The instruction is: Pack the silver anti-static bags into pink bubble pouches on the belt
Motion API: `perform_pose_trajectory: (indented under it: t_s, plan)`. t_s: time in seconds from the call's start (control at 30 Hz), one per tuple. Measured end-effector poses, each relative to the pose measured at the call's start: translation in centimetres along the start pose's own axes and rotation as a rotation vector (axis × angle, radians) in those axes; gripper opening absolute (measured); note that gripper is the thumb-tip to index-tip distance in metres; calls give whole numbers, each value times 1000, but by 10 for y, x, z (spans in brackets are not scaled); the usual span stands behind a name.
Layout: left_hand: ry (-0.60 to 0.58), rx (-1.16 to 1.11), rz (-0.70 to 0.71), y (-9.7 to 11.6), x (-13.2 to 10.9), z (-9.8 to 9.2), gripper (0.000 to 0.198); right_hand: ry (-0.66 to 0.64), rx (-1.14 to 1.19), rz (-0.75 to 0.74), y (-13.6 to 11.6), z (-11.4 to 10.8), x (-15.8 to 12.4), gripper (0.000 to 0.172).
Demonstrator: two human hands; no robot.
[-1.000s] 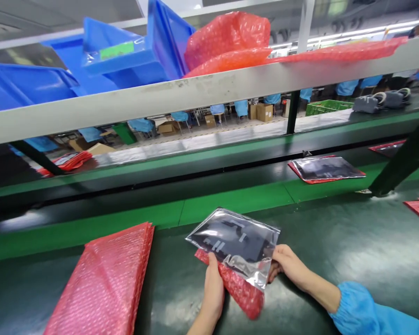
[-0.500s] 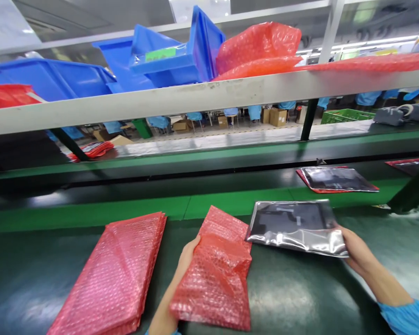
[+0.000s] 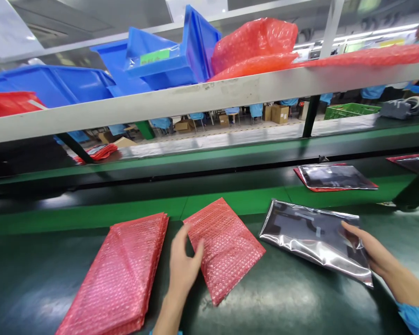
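Note:
A single red bubble-wrap bag [image 3: 223,246] lies flat on the dark green bench. My left hand [image 3: 183,265] rests at its left edge, fingers spread and touching it. To the right, a shiny silver anti-static bag [image 3: 310,235] with a dark part inside is held just above the bench. My right hand [image 3: 368,251] grips its right end, thumb on top. A thick stack of red bubble-wrap bags [image 3: 122,274] lies to the left of my left hand.
A second silver bag on a red bag [image 3: 335,177] sits on the conveyor belt behind. An overhead shelf [image 3: 209,95] carries blue bins [image 3: 160,60] and bundled red bubble wrap [image 3: 254,44]. Cartons and blue-covered chairs stand in the background.
The silver bag has come off the red bag and moved right in my right hand. My left hand has laid the red bag flat on the bench and opened.

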State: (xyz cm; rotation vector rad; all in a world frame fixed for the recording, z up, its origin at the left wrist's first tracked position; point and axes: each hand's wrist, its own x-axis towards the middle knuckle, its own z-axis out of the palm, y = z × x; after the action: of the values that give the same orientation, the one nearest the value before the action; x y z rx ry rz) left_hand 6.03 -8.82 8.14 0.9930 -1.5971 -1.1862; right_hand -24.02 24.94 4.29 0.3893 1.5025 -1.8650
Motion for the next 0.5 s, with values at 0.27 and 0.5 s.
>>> perform_pose_trajectory:
  t_s: [0.27, 0.5]
  plan:
    - [-774, 264, 203, -23, -62, 30, 34, 9, 145, 51, 3, 7, -5, 27]
    - [-666, 274, 178, -30, -46, 26, 25, 147, 79, -90, 7, 13, -2, 18]
